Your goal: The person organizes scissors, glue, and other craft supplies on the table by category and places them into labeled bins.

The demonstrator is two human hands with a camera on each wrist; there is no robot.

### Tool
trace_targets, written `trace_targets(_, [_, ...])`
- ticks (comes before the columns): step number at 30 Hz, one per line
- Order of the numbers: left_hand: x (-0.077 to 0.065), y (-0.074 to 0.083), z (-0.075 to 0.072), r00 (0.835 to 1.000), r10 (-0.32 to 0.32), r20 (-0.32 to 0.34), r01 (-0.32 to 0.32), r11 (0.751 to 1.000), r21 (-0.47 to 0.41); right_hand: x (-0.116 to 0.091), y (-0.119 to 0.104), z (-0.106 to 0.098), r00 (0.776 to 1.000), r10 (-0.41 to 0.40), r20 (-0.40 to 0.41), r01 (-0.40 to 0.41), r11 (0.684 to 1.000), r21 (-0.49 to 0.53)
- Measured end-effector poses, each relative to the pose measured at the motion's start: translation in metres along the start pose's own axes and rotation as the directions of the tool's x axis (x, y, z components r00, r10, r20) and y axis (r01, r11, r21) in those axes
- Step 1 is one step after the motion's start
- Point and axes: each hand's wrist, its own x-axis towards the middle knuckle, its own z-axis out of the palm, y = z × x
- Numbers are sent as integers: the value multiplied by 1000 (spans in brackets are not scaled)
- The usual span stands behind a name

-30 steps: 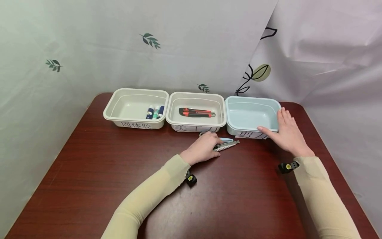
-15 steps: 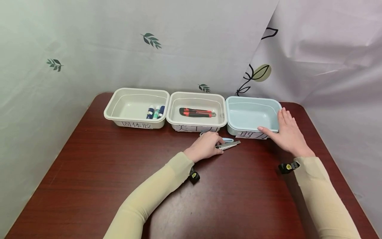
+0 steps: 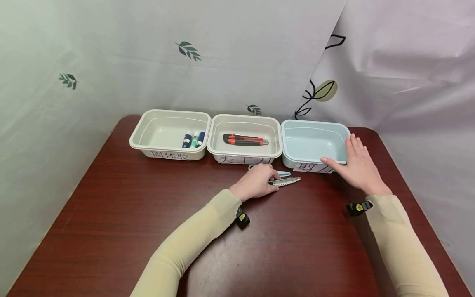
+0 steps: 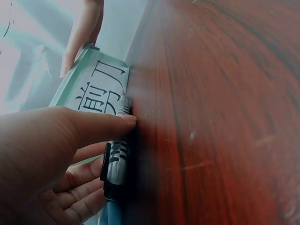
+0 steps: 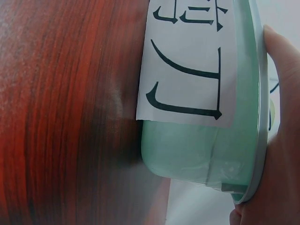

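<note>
My left hand (image 3: 256,181) pinches a grey box cutter (image 3: 287,181) between thumb and fingers, low over the table in front of the middle bin. The left wrist view shows the thumb on the near side of the box cutter (image 4: 117,164) and the fingers behind it. Just beyond it lies a slim light-blue item (image 3: 283,173), mostly hidden by the hand; a small pale loop (image 3: 251,167) shows past the knuckles. At the light-blue bin (image 3: 315,160), my right hand (image 3: 358,167) rests against the right front corner, fingers straight and thumb by the front rim.
Three labelled bins stand in a row at the table's back. The left cream bin (image 3: 167,147) holds three glue sticks (image 3: 193,140). In the middle bin (image 3: 245,157) lies a red-and-black box cutter (image 3: 245,140). A patterned cloth (image 3: 222,62) hangs behind the table (image 3: 259,247).
My left hand has shifted slightly right, and its fingers have closed further on the grey box cutter, whose tip now points further right. The right hand stays on the light-blue bin.
</note>
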Motion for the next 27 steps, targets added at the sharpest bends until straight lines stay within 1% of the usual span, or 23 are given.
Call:
trace_targets(8, [-4, 3, 0, 999, 39, 4, -39, 999, 6, 0, 0, 0, 1000, 1, 4, -1, 1000, 2])
trace_targets(15, [-9, 2, 0, 996, 89, -13, -88, 996, 12, 1, 2, 1, 1000, 3, 9, -3, 1000, -2])
trace_targets(27, [-24, -1, -7, 995, 98, -13, -97, 995, 29, 2, 1, 0, 1000, 4, 11, -4, 1000, -5])
